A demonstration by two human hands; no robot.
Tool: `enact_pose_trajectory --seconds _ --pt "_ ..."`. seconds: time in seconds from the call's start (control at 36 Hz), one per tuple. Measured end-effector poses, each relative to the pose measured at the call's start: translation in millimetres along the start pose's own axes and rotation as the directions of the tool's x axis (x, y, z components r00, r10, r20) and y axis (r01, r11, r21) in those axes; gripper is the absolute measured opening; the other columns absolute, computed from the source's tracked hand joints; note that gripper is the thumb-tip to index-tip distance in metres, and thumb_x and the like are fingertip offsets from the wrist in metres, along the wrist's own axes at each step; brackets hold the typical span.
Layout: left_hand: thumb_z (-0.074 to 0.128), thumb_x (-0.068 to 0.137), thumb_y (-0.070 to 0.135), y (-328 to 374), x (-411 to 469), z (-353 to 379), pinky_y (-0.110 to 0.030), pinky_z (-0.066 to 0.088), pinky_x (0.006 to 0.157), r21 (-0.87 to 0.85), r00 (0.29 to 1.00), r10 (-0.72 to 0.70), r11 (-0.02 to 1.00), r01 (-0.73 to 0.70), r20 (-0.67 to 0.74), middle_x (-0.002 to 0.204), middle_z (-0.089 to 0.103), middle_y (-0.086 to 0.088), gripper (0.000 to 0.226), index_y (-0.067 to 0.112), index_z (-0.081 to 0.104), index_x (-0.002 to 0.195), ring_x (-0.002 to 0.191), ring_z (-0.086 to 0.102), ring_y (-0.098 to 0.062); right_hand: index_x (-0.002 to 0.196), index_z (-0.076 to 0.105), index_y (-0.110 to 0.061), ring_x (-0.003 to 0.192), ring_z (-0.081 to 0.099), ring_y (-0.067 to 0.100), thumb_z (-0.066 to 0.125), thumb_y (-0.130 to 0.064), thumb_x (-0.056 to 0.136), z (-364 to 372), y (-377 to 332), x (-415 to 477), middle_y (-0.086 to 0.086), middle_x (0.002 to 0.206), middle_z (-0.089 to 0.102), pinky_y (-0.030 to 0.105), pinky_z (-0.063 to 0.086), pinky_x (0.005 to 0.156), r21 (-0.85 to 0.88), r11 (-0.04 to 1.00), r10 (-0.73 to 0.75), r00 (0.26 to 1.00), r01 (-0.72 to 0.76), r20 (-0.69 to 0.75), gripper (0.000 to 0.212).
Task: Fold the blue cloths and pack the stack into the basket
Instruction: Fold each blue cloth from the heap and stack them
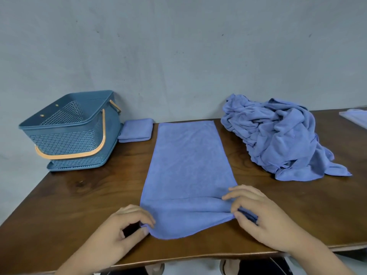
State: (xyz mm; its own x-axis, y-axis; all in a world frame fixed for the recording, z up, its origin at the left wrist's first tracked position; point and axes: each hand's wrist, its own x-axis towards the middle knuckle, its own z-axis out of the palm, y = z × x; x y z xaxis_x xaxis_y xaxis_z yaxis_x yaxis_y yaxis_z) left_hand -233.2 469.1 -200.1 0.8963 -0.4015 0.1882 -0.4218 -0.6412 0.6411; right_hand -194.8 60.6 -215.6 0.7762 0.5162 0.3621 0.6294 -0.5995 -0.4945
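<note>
On a dark wooden table set against a grey wall, a long blue cloth lies flat in a narrow strip. It runs from the near edge, where the person sits, straight away toward the wall. Its near end is slightly lifted and curved, and a faint crease crosses it just above the hands.

The left hand pinches the cloth's near left corner between thumb and curled fingers. The right hand pinches the near right corner, where the fabric bunches into a small fold under the fingertips; its forefinger reaches along the cloth's right edge. Both hands are closed on the same cloth, one at each side.

At the far left of the table stands a blue plastic basket with woven-pattern walls and an orange handle folded down along its front. Nothing can be seen inside it from this angle. Just beside the basket's right side sits one folded blue cloth, a small neat square (it appears to touch the basket's base).

At the far right, apart from the strip, is a loose, crumpled pile of blue cloths. A corner of another pale blue cloth shows at the right edge of view.
</note>
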Motion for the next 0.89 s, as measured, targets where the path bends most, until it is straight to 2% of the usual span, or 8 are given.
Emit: enact_pose_trajectory --seconds 0.14,0.31,0.44,0.61,0.69,0.75,0.81,0.89 --pt "0.056 0.101 0.057 1.4 -2.7 -1.3 -0.040 0.047 0.089 -0.171 0.991 -0.130 0.977 0.124 -0.024 0.100 0.073 0.000 0.039 0.021 0.069 0.112 0.097 0.064 -0.023 0.099 0.054 -0.042 0.081 0.058 0.016 0.045 -0.038 0.111 -3.9 -6.2 -1.1 -0.011 0.086 0.058 0.030 0.046 0.071 0.064 0.991 0.121 0.993 -0.121 0.005 0.015" --pt "0.056 0.105 0.042 -2.9 -2.8 -0.4 -0.031 0.042 0.079 -0.286 0.989 -0.137 0.951 0.118 -0.049 0.093 0.070 -0.003 0.032 0.011 0.063 0.108 0.092 0.061 -0.032 0.105 0.061 -0.047 0.089 0.068 0.006 0.053 -0.056 0.103 -3.7 -9.5 -0.2 -0.020 0.095 0.069 0.022 0.050 0.071 0.067 0.984 0.161 0.986 -0.163 0.043 0.012" --pt "0.054 0.104 0.044 -6.9 -2.1 -0.9 -0.031 0.040 0.082 -0.365 0.982 -0.174 0.921 0.135 -0.075 0.097 0.073 -0.008 0.033 0.012 0.063 0.109 0.096 0.061 -0.038 0.094 0.074 -0.038 0.083 0.069 0.010 0.087 -0.038 0.084 -10.6 -10.0 0.9 -0.013 0.090 0.073 0.026 0.050 0.074 0.198 0.947 0.234 0.966 -0.251 0.107 0.016" --pt "0.054 0.103 0.038 -0.4 -0.8 0.4 -0.028 0.039 0.078 -0.393 0.977 -0.189 0.909 0.139 -0.093 0.093 0.071 -0.007 0.027 0.013 0.064 0.106 0.091 0.061 -0.033 0.069 0.073 -0.033 0.064 0.051 0.005 0.077 -0.017 0.095 -17.4 -1.2 1.2 -0.011 0.066 0.060 0.021 0.039 0.064 0.509 0.815 0.267 0.959 -0.278 0.096 0.031" --pt "0.057 0.102 0.049 1.9 -1.3 -0.4 -0.030 0.036 0.074 -0.422 0.975 -0.181 0.900 0.111 -0.130 0.086 0.065 -0.009 0.037 0.012 0.063 0.102 0.083 0.055 -0.022 0.087 0.082 -0.019 0.073 0.059 0.014 0.068 -0.018 0.099 -21.2 -1.6 0.3 0.005 0.074 0.066 0.027 0.045 0.071 0.608 0.752 0.305 0.952 -0.255 0.024 0.018" --pt "0.058 0.101 0.053 1.3 -2.1 -0.3 -0.032 0.034 0.072 -0.426 0.974 -0.177 0.899 0.102 -0.141 0.083 0.060 -0.015 0.041 0.012 0.062 0.099 0.080 0.051 -0.019 0.089 0.078 -0.011 0.075 0.057 0.019 0.068 -0.031 0.103 -19.8 -0.6 0.7 0.018 0.079 0.060 0.034 0.043 0.074 0.616 0.747 0.316 0.949 -0.250 0.001 0.026" --pt "0.058 0.103 0.045 0.5 -3.0 -0.7 -0.031 0.035 0.070 -0.434 0.976 -0.167 0.896 0.091 -0.140 0.079 0.057 -0.016 0.035 0.011 0.061 0.096 0.076 0.050 -0.020 0.088 0.079 -0.012 0.076 0.060 0.016 0.069 -0.035 0.103 -18.8 -3.6 1.9 0.013 0.079 0.064 0.030 0.045 0.074 0.630 0.733 0.337 0.941 -0.257 -0.008 0.028" --pt "0.059 0.100 0.036 -0.7 -3.8 -1.0 -0.029 0.037 0.067 -0.460 0.974 -0.171 0.884 0.084 -0.150 0.073 0.054 -0.018 0.027 0.011 0.064 0.093 0.071 0.050 -0.022 0.095 0.086 -0.022 0.083 0.071 0.019 0.067 -0.016 0.097 -18.5 -10.7 2.9 0.008 0.088 0.077 0.025 0.054 0.077 0.658 0.701 0.364 0.931 -0.274 0.000 0.020"
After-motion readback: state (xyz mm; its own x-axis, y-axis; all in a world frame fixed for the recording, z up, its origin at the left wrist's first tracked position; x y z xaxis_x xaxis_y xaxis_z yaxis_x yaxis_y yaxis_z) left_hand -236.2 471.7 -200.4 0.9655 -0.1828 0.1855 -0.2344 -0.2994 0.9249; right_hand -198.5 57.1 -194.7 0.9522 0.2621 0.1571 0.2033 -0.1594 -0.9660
